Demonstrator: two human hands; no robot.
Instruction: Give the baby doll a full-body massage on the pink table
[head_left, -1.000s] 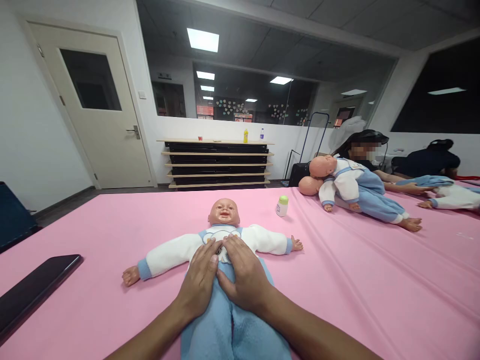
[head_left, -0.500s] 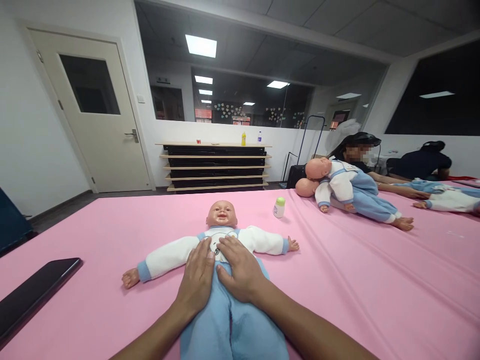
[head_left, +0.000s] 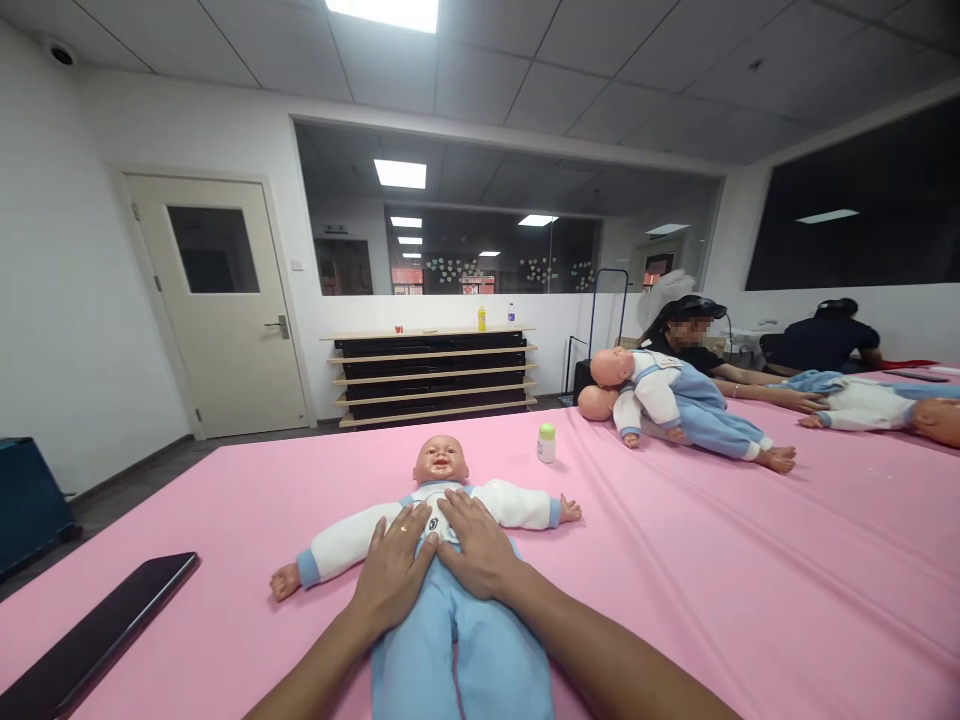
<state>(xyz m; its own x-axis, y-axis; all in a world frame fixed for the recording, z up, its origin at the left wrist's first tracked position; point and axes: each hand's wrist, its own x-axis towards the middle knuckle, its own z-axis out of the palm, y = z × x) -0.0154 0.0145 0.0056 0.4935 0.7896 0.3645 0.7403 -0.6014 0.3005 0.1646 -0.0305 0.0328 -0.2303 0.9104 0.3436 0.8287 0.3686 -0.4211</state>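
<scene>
A baby doll (head_left: 440, 462) in a white top with blue cuffs and light blue trousers lies on its back, arms spread wide. My left hand (head_left: 395, 568) rests flat on the left side of its belly, fingers stretched toward its chest, a ring on one finger. On the right side of the belly lies my right hand (head_left: 480, 545), likewise flat with fingers extended. The thumbs are close together at the middle, near a small printed face on the top. A small white bottle with a green cap (head_left: 547, 443) stands beyond the doll's arm on the right.
A black phone (head_left: 105, 635) lies at the left of the pink-covered table (head_left: 675, 600). Two more dolls (head_left: 682, 400) are piled at the right. Behind them a person's hands touch another doll (head_left: 870, 405). Stacked shelving boards (head_left: 431, 375) stand beyond the table.
The camera view has tilted upward, showing more ceiling. My left hand's fingers have spread and shifted slightly on the belly. Both hands stay on the doll.
</scene>
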